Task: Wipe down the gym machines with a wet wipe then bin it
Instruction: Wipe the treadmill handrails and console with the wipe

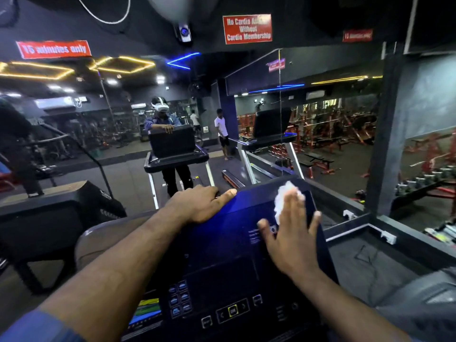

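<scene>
A black treadmill console (222, 248) fills the lower middle of the head view, its screen tilted toward me. My right hand (291, 233) lies flat on the upper right of the screen with straight, spread fingers, pressing a crumpled white wet wipe (283, 198) against it. The wipe sticks out above and to the left of the fingertips. My left hand (199, 203) rests on the console's top left edge, fingers curled over the rim and thumb lying along the top.
A wall mirror (172, 119) straight ahead reflects me, the treadmill and a standing person. Button panels (180, 302) sit on the console's lower part. Another black machine (61, 213) stands at the left. Red weight benches (320, 144) and a dumbbell rack (424, 181) show at the right.
</scene>
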A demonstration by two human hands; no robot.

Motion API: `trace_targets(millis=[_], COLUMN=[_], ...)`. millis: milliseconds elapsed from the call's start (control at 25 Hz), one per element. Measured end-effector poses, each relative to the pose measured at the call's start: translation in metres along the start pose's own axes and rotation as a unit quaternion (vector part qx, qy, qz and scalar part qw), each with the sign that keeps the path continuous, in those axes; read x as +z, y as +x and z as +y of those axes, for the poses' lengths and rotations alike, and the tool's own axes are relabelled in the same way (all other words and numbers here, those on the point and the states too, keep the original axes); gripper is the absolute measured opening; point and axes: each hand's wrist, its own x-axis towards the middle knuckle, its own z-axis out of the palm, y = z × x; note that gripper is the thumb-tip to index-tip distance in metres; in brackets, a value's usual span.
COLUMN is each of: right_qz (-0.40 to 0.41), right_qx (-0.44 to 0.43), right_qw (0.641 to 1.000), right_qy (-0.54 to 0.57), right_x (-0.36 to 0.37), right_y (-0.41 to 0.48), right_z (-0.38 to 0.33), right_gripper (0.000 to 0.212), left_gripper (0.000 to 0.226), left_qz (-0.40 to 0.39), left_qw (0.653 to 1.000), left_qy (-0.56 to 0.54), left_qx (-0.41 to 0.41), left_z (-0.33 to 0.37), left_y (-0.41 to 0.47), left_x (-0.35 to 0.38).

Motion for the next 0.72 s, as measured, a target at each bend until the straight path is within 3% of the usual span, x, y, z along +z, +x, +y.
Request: trace_targets(millis=[80, 200, 320, 440, 560, 600, 720], right_qz=[-0.005, -0.006, -0.001, -0.005, -0.022, -0.020, -0.011], right_qx=[-0.048, 0.006, -0.095, -0.022, -0.149, -0.152, 0.013], right_qw=[0.999, 1.000, 0.995, 1.000, 0.989, 0.988, 1.000], right_qy=[-0.019, 0.010, -0.015, 0.016, -0.006, -0.014, 0.008], right_x=[0.002, -0.005, 0.001, 0.005, 0.025, 0.029, 0.021], right_y=[0.000, 0.003, -0.005, -0.014, -0.059, -0.067, -0.049], right_z=[0.020, 0.039, 0.064, 0.074, 0.087, 0.095, 0.101], right_gripper=[0.105, 0.101, 0.105, 0.103, 0.107, 0.106, 0.104], left_gripper=[0.083, 0.073, 0.065, 0.067, 0.070, 0.070, 0.071], left_qz=[-0.004, 0.008, 0.060, 0.119, 0.161, 0.171, 0.172], left_qw=[1.000, 0.999, 0.995, 0.987, 0.978, 0.975, 0.975], left_qy=[0.009, 0.043, 0.076, 0.108, 0.133, 0.140, 0.140], left_qx=[-0.002, 0.011, 0.023, 0.015, 0.021, 0.023, 0.007], left_z=[0.024, 0.063, 0.094, 0.094, 0.092, 0.092, 0.091], left_y=[0.008, 0.020, 0.031, 0.032, 0.029, 0.030, 0.034], left_x=[-0.002, 0.002, 0.013, 0.023, 0.031, 0.033, 0.037])
